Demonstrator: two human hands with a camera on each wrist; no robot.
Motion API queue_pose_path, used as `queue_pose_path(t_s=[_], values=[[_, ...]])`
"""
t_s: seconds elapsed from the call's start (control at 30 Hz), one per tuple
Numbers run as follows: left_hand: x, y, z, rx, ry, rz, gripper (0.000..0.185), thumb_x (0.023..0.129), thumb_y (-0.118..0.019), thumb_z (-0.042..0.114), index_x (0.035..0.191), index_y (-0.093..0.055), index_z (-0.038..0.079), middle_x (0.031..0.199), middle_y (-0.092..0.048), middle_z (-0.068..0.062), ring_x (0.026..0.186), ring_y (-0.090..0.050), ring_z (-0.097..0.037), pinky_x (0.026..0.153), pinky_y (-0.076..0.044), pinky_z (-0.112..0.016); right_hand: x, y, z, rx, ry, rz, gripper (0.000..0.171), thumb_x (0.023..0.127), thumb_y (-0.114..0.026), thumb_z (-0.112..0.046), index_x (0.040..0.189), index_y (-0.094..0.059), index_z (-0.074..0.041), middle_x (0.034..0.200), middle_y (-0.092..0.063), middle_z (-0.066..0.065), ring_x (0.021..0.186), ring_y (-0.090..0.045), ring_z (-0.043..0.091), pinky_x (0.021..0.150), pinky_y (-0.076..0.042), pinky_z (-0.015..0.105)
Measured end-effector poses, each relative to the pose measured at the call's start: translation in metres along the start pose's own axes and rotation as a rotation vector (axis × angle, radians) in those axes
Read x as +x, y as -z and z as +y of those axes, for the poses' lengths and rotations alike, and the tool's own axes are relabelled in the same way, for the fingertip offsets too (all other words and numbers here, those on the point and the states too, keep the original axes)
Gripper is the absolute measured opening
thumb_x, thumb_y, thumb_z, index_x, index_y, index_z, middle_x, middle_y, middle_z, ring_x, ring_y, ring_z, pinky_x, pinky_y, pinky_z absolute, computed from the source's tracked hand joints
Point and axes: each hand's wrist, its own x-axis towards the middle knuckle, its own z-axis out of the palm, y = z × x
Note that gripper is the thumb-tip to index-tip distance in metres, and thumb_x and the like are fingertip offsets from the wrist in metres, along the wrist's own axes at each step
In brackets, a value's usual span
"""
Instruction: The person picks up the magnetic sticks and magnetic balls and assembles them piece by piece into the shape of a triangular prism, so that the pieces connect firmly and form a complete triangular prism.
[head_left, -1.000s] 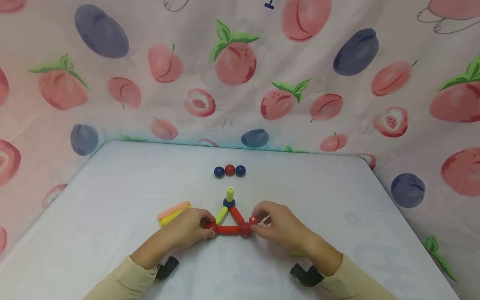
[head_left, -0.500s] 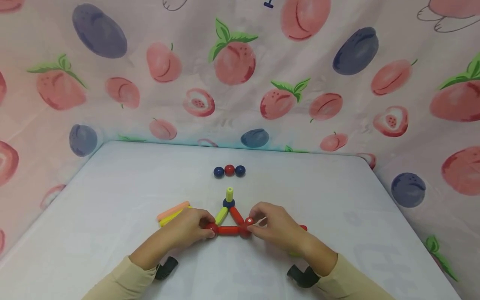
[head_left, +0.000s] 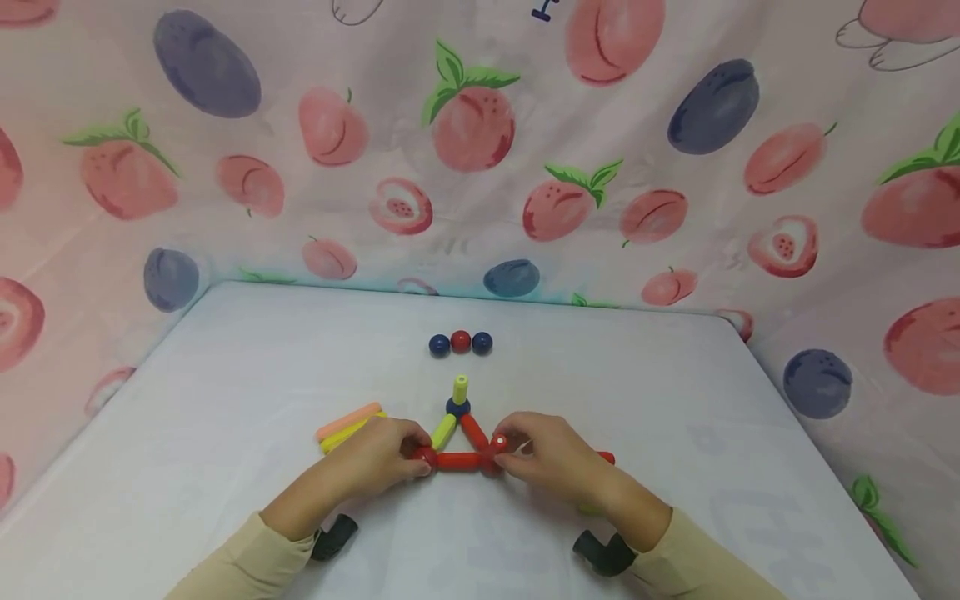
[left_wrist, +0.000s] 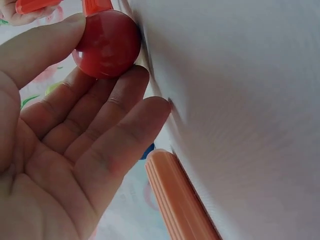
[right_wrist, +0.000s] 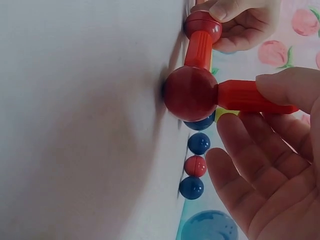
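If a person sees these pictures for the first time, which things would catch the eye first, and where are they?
Most striking is the triangle of sticks and balls at the near middle of the white table. The left hand pinches its left red ball, and the right hand holds a red stick on the right red ball. Behind it, three small balls lie in a row, blue, red, blue, before the fruit-print cloth.

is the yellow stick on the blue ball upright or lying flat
Upright. The yellow stick stands on end atop the blue ball at the triangle's apex.
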Motion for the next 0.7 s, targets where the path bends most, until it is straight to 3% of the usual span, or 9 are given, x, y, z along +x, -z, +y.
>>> queue_pose_path(t_s=[0.4, 0.7], values=[[-0.009, 0.008, -0.006, 0.027, 0.005, 0.027, 0.024, 0.08, -0.084, 0.011, 0.1, -0.073, 0.007, 0.085, -0.065, 0.006, 0.077, -0.058, -0.01, 0.07, -0.052, -0.028, 0.009, -0.007, -0.008, -0.014, 0.064, -0.019, 0.019, 0.091, -0.075, -0.018, 0.109, -0.071, -0.014, 0.097, -0.067, -0.012, 0.095, -0.064, 0.013, 0.082, -0.055, 0.032], [-0.014, 0.012, -0.015, 0.026, 0.006, 0.067, 0.021, 0.08, -0.084, 0.011, 0.099, -0.074, 0.008, 0.086, -0.065, 0.007, 0.078, -0.058, -0.008, 0.071, -0.052, -0.027, 0.017, -0.012, -0.015, -0.009, 0.034, -0.021, 0.019, 0.092, -0.074, -0.018, 0.11, -0.071, -0.014, 0.096, -0.067, -0.012, 0.095, -0.062, 0.011, 0.082, -0.054, 0.029]])
